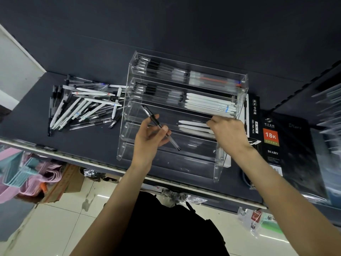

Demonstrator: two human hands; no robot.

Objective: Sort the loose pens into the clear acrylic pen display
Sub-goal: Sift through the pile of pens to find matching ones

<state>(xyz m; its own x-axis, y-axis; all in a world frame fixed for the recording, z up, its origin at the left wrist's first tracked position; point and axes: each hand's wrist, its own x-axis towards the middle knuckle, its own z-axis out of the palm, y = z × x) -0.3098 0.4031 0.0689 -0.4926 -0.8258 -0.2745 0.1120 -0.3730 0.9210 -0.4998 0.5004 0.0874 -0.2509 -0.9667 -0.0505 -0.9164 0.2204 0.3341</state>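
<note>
A clear tiered display (127, 115) stands on a dark shelf (88, 145), its troughs stepping down toward the person. The two rear troughs hold clear-barrelled pens with black grips on the left side; the rearmost also holds frosted pens on the right, and the second holds a row of white pens (210, 104) on the right. The third trough holds a few white pens at its right side. The front troughs show no pens.

The left hand (147, 139) pinches a clear pen (158, 124) with a black grip between thumb and fingers, roughly at mid-barrel. The pen lies diagonally above the left half of the third and fourth troughs, capped end up-left, tip down-right. It is not seated in any trough.

The right hand (227, 130) is curled over the right end of the third trough, fingertips at the ends of the white pens there. Whether it grips one cannot be determined.

A loose pile (83, 106) of white and clear pens lies on the shelf just left of the display. A pen box (254, 115) and a black diary (284, 145) lie to the right of the display.
</note>
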